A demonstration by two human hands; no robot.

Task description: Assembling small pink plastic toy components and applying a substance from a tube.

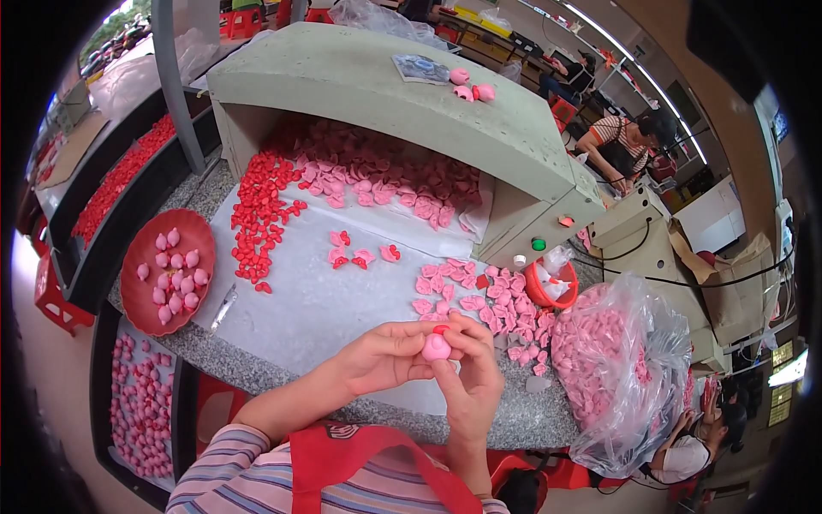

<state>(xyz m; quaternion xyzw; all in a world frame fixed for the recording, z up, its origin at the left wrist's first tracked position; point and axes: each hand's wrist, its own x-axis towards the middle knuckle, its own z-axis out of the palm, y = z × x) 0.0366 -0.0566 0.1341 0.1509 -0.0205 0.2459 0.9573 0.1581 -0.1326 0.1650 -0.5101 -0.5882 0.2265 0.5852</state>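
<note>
Close in front of me, both hands hold one small rounded pink plastic piece (437,347) with a bit of red at its top. My left hand (381,355) grips it from the left, thumb and fingertips closed on its side. The fingers of my right hand (473,368) wrap over its top and right, with the thumb below. Beyond my hands, on a white sheet (300,300), lie several pink pieces with red parts on them (351,253). Loose pink ear-shaped pieces (509,300) spread to the right of my hands.
A grey hooded bench box (394,94) shelters heaped red pieces (257,214) and pink pieces (385,184). A red bowl (137,248) of pink pieces stands left. At right are a small red-orange cup (552,287) and a large clear bag (625,368) of pink pieces. Other people sit farther back.
</note>
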